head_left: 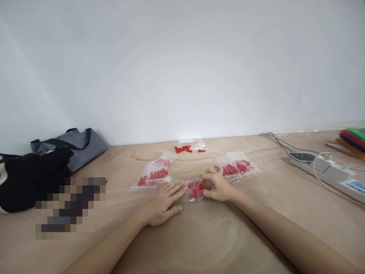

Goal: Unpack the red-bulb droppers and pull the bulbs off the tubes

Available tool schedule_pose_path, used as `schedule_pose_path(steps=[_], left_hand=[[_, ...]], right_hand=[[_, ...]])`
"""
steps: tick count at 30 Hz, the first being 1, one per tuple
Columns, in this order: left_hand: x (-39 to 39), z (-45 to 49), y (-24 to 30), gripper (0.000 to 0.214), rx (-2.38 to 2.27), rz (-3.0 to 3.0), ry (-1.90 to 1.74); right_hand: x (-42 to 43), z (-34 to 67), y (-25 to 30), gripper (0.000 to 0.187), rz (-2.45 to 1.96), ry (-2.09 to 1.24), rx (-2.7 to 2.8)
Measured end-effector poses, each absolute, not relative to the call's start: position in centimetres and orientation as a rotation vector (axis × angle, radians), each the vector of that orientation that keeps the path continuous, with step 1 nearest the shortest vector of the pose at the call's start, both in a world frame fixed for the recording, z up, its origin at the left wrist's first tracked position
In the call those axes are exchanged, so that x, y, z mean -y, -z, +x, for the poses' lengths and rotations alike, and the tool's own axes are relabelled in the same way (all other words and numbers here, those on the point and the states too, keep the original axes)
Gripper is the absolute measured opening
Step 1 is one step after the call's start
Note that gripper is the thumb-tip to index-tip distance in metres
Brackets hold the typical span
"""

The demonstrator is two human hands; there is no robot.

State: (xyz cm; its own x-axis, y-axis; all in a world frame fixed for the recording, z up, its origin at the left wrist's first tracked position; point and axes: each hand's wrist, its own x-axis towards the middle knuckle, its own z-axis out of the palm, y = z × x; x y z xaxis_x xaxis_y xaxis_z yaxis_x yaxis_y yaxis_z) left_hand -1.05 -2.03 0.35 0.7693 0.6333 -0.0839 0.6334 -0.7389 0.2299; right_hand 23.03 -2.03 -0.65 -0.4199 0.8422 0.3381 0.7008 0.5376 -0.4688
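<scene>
In the middle of the table lies a small clear zip bag (186,196) with several red pieces inside. My left hand (164,205) rests flat with its fingers spread, the fingertips on the left edge of this bag. At the bag's right side my right hand (216,184) is curled, thumb and fingers pinching a small red peg-like piece (201,187). Left of the hands, a fan of overlapping zip bags (155,169) holds more red pieces. A second fan of filled bags (235,167) lies just beyond my right hand.
Loose red pieces (179,149) lie near the wall beside flat clear bags (196,143). A black bag (34,179) and a striped bag (85,148) stand at left, near a blurred-out object. At right are a power strip (333,175), cables and coloured folders (353,139).
</scene>
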Motion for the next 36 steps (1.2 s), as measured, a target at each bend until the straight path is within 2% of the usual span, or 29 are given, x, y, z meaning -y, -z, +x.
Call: schedule_pose_path(steps=[6, 8, 13, 20, 30, 36], left_hand=[[2.0, -1.0, -0.1, 0.057, -1.037, 2.763, -0.008], [1.9, -1.0, 0.0, 0.057, -1.043, 2.774, -0.016], [1.9, -0.9, 0.2, 0.050, -1.062, 2.767, -0.042], [2.1, -0.9, 0.3, 0.043, -1.117, 2.725, -0.182], [2.1, -0.8, 0.9, 0.039, -1.267, 2.665, -0.309], [2.3, -0.9, 0.7, 0.039, -1.292, 2.653, -0.298]], right_hand=[[2.0, 22.6, 0.9, 0.036, -1.246, -0.426, 2.300], [2.2, 22.1, 1.0, 0.039, -1.259, -0.454, 2.300], [2.9, 21.1, 0.5, 0.027, -1.297, -0.436, 2.374], [3.3, 20.7, 0.2, 0.005, -1.320, -0.208, 2.309], [3.2, 21.3, -0.1, 0.025, -1.223, -0.347, 2.378], [3.6, 20.5, 0.0, 0.015, -1.369, -0.210, 2.352]])
